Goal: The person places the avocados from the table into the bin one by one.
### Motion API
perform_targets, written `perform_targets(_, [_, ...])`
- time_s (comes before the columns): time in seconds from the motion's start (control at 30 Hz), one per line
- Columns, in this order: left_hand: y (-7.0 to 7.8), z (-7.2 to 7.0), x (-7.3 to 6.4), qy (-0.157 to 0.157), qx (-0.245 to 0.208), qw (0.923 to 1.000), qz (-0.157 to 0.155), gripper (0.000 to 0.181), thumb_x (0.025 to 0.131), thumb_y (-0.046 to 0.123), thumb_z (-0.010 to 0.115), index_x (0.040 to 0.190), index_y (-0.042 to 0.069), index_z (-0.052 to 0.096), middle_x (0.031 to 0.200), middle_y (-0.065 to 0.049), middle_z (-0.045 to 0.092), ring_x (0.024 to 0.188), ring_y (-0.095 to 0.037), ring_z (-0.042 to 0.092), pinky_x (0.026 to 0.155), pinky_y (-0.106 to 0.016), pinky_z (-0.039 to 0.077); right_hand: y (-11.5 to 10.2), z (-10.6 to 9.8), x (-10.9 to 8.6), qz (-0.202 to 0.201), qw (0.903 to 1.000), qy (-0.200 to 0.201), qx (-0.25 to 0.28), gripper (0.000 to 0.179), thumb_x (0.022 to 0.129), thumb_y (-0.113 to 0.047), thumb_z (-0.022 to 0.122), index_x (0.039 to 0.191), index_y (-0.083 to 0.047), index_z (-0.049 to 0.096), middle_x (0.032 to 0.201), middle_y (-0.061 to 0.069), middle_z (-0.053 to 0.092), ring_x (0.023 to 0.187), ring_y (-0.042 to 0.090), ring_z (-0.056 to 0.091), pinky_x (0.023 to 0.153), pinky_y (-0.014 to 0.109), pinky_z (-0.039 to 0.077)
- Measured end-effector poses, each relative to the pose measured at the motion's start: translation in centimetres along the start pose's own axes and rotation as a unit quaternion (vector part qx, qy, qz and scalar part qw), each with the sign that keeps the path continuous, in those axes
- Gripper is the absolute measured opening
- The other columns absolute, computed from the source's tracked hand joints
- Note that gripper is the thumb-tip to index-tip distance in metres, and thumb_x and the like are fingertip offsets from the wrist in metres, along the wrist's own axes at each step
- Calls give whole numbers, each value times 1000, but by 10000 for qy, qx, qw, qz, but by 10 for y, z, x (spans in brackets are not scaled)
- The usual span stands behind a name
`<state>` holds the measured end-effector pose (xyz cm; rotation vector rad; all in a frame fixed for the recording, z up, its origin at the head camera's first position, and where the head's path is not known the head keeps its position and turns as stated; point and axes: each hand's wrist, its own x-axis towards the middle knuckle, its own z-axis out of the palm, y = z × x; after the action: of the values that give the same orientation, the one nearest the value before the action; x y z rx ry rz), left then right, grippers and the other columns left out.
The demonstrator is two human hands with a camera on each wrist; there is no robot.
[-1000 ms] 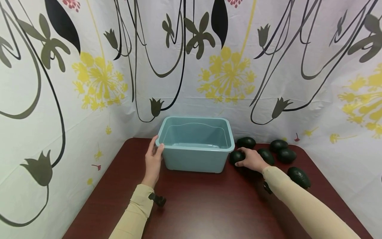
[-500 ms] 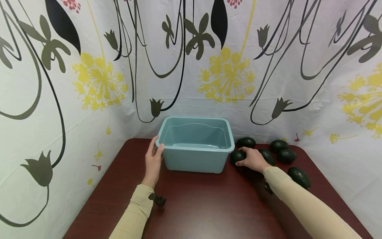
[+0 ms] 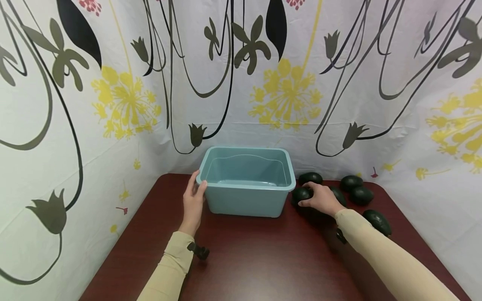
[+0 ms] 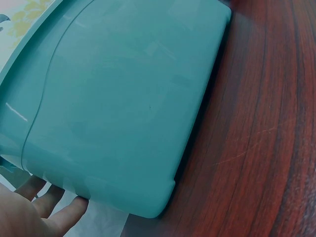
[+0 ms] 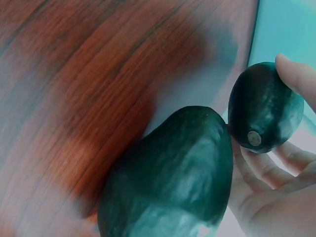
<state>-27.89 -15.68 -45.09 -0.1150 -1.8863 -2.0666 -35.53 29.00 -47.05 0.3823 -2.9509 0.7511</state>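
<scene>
My left hand [image 3: 193, 207] grips the left end of a light blue plastic bin [image 3: 244, 202], thumb at the front corner of the rim. In the left wrist view, its fingers [image 4: 66, 216] touch the bin's wall. Right of the bin, my right hand [image 3: 323, 200] holds a dark green avocado [image 3: 302, 194]. The right wrist view shows this avocado [image 5: 261, 106] between thumb and fingers, its stem scar visible. A larger-looking avocado [image 5: 173, 173] fills the foreground there, close beside the held one. My hand partly hides another avocado [image 3: 337, 195] in the head view.
One avocado [image 3: 310, 178] lies behind my right hand. Two more avocados [image 3: 352, 183] sit together at the back right, and another avocado [image 3: 377, 222] lies near the right edge of the dark red wooden table [image 3: 260, 259]. Patterned white cloth [image 3: 233, 104] hangs behind and beside the table.
My right hand has shifted slightly right and up in the head view, with the avocado in its grasp. The left hand and the bin have stayed in place.
</scene>
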Motion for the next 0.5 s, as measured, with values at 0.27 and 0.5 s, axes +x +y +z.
perform_targets(0.27, [1,0,0,10,-57,10000,-18,57,101,29,63,154,24,42,155,-16,40,135,-26,45,105,-62,37,-2,-8,-1,17,10000,32,-16,73,78,-44,86,136,-12,57,130,18,62,112,39,59,91,59,47])
perform_targets(0.5, [1,0,-1,-44,-90,9999,102,57,102,28,63,155,22,41,155,-15,40,135,-27,46,105,-60,38,-6,-16,-4,27,10000,2,70,73,78,-42,86,138,-12,56,131,19,61,112,38,58,92,60,47])
